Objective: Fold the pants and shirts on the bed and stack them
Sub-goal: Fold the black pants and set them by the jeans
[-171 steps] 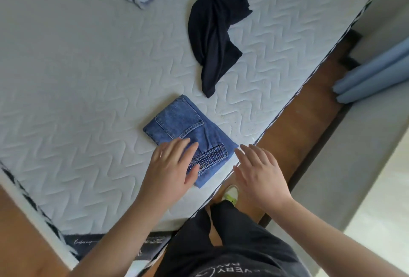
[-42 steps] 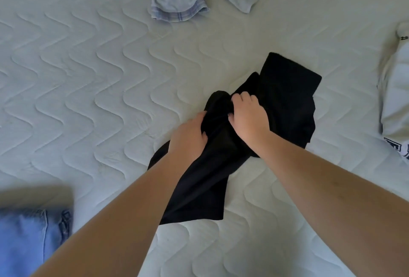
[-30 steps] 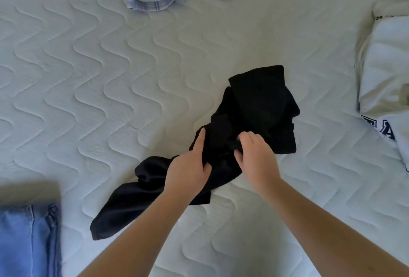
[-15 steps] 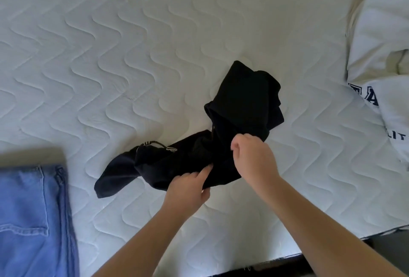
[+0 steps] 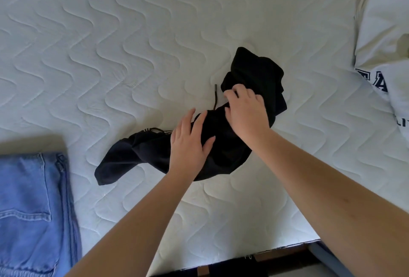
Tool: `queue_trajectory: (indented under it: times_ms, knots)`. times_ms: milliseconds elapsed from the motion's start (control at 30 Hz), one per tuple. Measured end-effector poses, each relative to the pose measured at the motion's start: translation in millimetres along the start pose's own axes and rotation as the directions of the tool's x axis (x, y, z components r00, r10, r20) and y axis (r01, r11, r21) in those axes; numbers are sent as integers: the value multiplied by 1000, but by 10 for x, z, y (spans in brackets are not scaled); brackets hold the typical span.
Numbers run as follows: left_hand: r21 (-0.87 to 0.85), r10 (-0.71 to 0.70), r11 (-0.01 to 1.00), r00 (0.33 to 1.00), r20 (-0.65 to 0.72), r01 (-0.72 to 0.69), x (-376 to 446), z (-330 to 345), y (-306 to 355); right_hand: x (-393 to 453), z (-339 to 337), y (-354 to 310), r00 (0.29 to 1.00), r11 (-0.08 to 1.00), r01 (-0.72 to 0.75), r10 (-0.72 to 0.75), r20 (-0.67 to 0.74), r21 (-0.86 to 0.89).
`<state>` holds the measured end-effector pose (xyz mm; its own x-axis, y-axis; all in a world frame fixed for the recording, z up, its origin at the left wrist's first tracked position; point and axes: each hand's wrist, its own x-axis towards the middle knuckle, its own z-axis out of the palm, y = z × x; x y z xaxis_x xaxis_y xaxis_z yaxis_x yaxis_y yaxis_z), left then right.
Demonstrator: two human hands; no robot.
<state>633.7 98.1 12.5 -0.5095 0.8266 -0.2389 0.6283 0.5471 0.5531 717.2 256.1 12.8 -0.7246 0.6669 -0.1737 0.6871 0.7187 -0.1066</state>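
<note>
A crumpled black garment [image 5: 254, 73] with a drawstring lies in the middle of the white quilted mattress [image 5: 110, 44]. My left hand [image 5: 190, 141] rests flat on its middle with straight, spread fingers. My right hand [image 5: 245, 108] lies on the upper part, its fingertips curled into the black fabric near the drawstring. Folded blue jeans [image 5: 31, 210] sit at the lower left. A white shirt with dark lettering [image 5: 385, 40] lies at the right edge.
The mattress's near edge [image 5: 254, 252] runs along the bottom right, with dark floor below it. Bare mattress stretches across the top and left of the view.
The black garment has been pulled nearer to the bed's edge and laid down. My left hand let go and now lies flat on it. The drawstring has come into view.
</note>
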Motion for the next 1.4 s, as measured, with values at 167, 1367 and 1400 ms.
queue_trajectory:
  times_ms: [167,1367,1400]
  knots:
    - [-126,-45,989,978,206,72,253,24,62,-126,-61,230,982,980,-185,183,44,67]
    - [332,75,929,961,266,-165,-1121,-263,-480,-1956,-159,266,958,981,-192,180,225,31]
    - [287,82,946,965,249,-154,-1184,-321,-464,-2038,-155,220,951,976,-213,194,240,55]
